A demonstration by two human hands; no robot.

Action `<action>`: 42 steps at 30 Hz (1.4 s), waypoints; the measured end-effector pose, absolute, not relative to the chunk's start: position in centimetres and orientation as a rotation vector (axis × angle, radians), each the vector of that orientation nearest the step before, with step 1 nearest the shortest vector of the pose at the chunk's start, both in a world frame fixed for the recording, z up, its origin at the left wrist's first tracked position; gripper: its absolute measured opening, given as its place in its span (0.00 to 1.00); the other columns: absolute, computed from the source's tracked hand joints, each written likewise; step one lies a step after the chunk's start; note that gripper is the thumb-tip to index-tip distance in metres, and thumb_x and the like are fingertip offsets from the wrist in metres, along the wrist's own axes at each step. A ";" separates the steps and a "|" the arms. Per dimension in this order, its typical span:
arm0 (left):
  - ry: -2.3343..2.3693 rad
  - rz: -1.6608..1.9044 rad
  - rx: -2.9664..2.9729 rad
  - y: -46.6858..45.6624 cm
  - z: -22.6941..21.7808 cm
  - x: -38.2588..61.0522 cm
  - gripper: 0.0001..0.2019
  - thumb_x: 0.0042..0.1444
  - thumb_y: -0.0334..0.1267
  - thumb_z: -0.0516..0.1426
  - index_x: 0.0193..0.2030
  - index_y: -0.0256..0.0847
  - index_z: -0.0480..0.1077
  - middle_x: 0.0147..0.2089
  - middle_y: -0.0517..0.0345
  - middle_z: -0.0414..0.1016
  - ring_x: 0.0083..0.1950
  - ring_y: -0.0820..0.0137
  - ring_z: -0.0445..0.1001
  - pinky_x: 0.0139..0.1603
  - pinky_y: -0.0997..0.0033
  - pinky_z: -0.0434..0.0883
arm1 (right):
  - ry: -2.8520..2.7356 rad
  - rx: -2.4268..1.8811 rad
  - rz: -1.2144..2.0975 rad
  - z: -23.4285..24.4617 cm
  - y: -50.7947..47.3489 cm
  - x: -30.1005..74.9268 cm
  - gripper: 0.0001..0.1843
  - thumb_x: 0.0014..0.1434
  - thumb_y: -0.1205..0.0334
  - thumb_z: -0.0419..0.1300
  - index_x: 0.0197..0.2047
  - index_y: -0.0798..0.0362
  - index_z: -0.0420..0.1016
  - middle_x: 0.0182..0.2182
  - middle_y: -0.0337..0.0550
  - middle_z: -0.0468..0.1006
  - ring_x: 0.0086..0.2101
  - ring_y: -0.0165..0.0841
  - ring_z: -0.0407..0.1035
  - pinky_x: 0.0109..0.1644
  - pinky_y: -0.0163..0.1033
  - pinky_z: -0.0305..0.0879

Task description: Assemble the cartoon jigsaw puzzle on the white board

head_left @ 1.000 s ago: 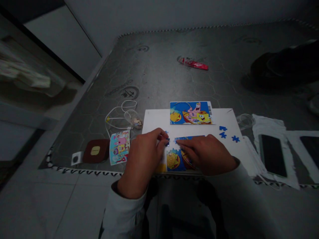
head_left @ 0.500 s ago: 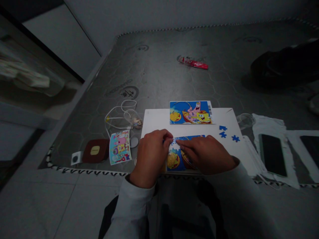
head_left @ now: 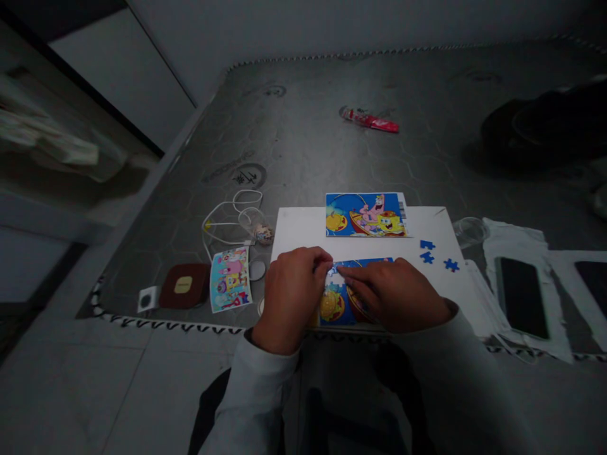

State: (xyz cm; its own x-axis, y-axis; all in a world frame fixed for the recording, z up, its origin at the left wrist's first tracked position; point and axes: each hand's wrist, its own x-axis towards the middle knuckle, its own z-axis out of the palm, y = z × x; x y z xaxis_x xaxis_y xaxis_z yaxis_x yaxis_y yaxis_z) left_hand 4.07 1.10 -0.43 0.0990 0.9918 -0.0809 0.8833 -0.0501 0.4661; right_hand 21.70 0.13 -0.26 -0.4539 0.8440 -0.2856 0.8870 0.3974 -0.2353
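Note:
A partly assembled jigsaw puzzle (head_left: 332,306) with a blue cartoon picture lies at the near edge of a white board (head_left: 298,221). At its upper left, a small light-blue puzzle piece (head_left: 333,270) sits between my fingertips beside a white gap. My left hand (head_left: 294,294) has its fingers curled and its thumb and forefinger closed at that piece. From the other side, my right hand (head_left: 401,294) touches the piece with its forefinger, the other fingers folded over the puzzle. My hands hide parts of the puzzle's left and right sides.
Above the puzzle lies a matching picture card (head_left: 365,215). Several loose blue pieces, including one puzzle piece (head_left: 451,265), rest on the board's right. A cartoon card (head_left: 231,279), brown case (head_left: 184,285) and white cable (head_left: 220,224) lie left; a phone (head_left: 523,296) lies right.
The whole view has shifted slightly to the right. Both hands stay at the same spot on the puzzle, with hardly any visible finger movement.

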 end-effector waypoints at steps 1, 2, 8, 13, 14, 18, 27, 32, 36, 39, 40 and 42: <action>1.847 0.370 1.991 1.0 -0.3 4.0 0.06 0.60 0.39 0.61 0.39 0.50 0.81 0.40 0.64 0.84 0.42 0.61 0.80 0.41 0.63 0.68 | 2.526 1.584 -0.527 -0.2 0.1 21.7 0.23 0.71 0.56 0.43 0.59 0.43 0.75 0.46 0.44 0.84 0.42 0.42 0.78 0.42 0.47 0.65; 1.861 0.367 1.998 0.9 -0.2 3.9 0.06 0.61 0.39 0.60 0.40 0.51 0.80 0.40 0.64 0.83 0.42 0.60 0.80 0.41 0.63 0.68 | 2.527 1.605 -0.512 -0.2 0.1 21.8 0.23 0.71 0.56 0.44 0.59 0.43 0.76 0.46 0.44 0.84 0.42 0.42 0.78 0.42 0.47 0.65; 2.010 0.230 2.072 0.4 0.9 2.9 0.07 0.62 0.40 0.59 0.42 0.51 0.80 0.43 0.61 0.82 0.42 0.56 0.78 0.39 0.60 0.67 | 2.419 1.905 -0.372 -0.2 -0.1 23.0 0.22 0.69 0.54 0.48 0.57 0.42 0.78 0.46 0.44 0.83 0.42 0.44 0.78 0.43 0.48 0.66; 2.022 0.124 2.055 0.2 1.1 2.4 0.07 0.59 0.42 0.62 0.44 0.50 0.78 0.44 0.60 0.81 0.44 0.55 0.78 0.40 0.59 0.67 | 2.386 1.964 -0.367 -0.3 -0.1 23.3 0.21 0.69 0.54 0.48 0.57 0.41 0.78 0.47 0.43 0.83 0.42 0.46 0.78 0.44 0.50 0.66; 2.020 0.121 2.050 0.2 1.0 2.4 0.08 0.59 0.43 0.62 0.44 0.50 0.78 0.44 0.60 0.81 0.44 0.55 0.78 0.40 0.59 0.67 | 2.400 1.955 -0.376 -0.3 -0.1 23.2 0.21 0.69 0.54 0.48 0.57 0.41 0.78 0.47 0.43 0.83 0.42 0.46 0.78 0.44 0.50 0.67; 1.984 0.129 2.048 0.4 0.6 2.6 0.10 0.56 0.47 0.64 0.43 0.49 0.77 0.43 0.59 0.80 0.43 0.56 0.78 0.39 0.60 0.67 | 2.458 1.907 -0.392 -0.3 -0.2 22.8 0.21 0.69 0.55 0.48 0.56 0.42 0.79 0.46 0.42 0.84 0.42 0.44 0.78 0.42 0.48 0.67; 1.864 0.246 2.105 0.6 0.4 3.1 0.06 0.59 0.43 0.63 0.42 0.49 0.78 0.43 0.62 0.79 0.43 0.62 0.77 0.41 0.63 0.67 | 2.457 1.870 -0.362 -0.5 -0.1 23.1 0.21 0.69 0.55 0.48 0.55 0.41 0.79 0.43 0.42 0.84 0.39 0.42 0.78 0.40 0.46 0.65; 1.808 0.226 2.133 0.8 -0.3 3.4 0.07 0.57 0.43 0.65 0.43 0.50 0.77 0.43 0.62 0.79 0.43 0.62 0.77 0.39 0.64 0.67 | 2.412 2.010 -0.340 -0.6 -0.1 23.9 0.21 0.67 0.52 0.49 0.52 0.41 0.81 0.44 0.41 0.84 0.40 0.43 0.78 0.40 0.47 0.67; 1.802 0.234 2.126 0.9 -0.4 3.3 0.08 0.58 0.42 0.64 0.45 0.48 0.76 0.44 0.61 0.79 0.44 0.62 0.77 0.42 0.64 0.68 | 2.381 2.029 -0.335 -0.6 -0.1 24.0 0.21 0.67 0.52 0.49 0.52 0.40 0.81 0.42 0.40 0.85 0.38 0.43 0.79 0.37 0.47 0.66; 1.797 0.216 2.127 0.8 -0.3 3.3 0.08 0.59 0.42 0.63 0.46 0.48 0.77 0.45 0.60 0.79 0.45 0.61 0.77 0.43 0.63 0.68 | 2.402 2.015 -0.335 -0.5 -0.1 23.9 0.21 0.67 0.52 0.49 0.52 0.40 0.81 0.41 0.41 0.85 0.36 0.41 0.78 0.36 0.46 0.65; 1.795 0.212 2.130 0.8 -0.2 3.3 0.09 0.59 0.42 0.63 0.46 0.48 0.77 0.45 0.59 0.80 0.45 0.60 0.77 0.43 0.62 0.69 | 2.414 2.013 -0.336 -0.6 -0.1 23.9 0.21 0.67 0.52 0.49 0.51 0.41 0.82 0.41 0.41 0.85 0.36 0.41 0.78 0.36 0.45 0.65; 1.794 0.203 2.132 0.8 -0.1 3.4 0.09 0.59 0.42 0.63 0.46 0.48 0.77 0.45 0.59 0.80 0.45 0.59 0.78 0.43 0.62 0.69 | 2.440 2.008 -0.336 -0.6 -0.1 23.9 0.20 0.67 0.52 0.50 0.51 0.41 0.82 0.41 0.41 0.85 0.36 0.41 0.78 0.36 0.45 0.65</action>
State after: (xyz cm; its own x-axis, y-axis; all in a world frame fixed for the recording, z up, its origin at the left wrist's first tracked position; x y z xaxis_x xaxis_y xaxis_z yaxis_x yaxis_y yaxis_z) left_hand 3.36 0.80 -0.14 0.1900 0.9755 -0.1110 0.9258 -0.1404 0.3509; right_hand 23.90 -0.09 -0.62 -0.2010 0.9739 -0.1055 0.9662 0.1793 -0.1852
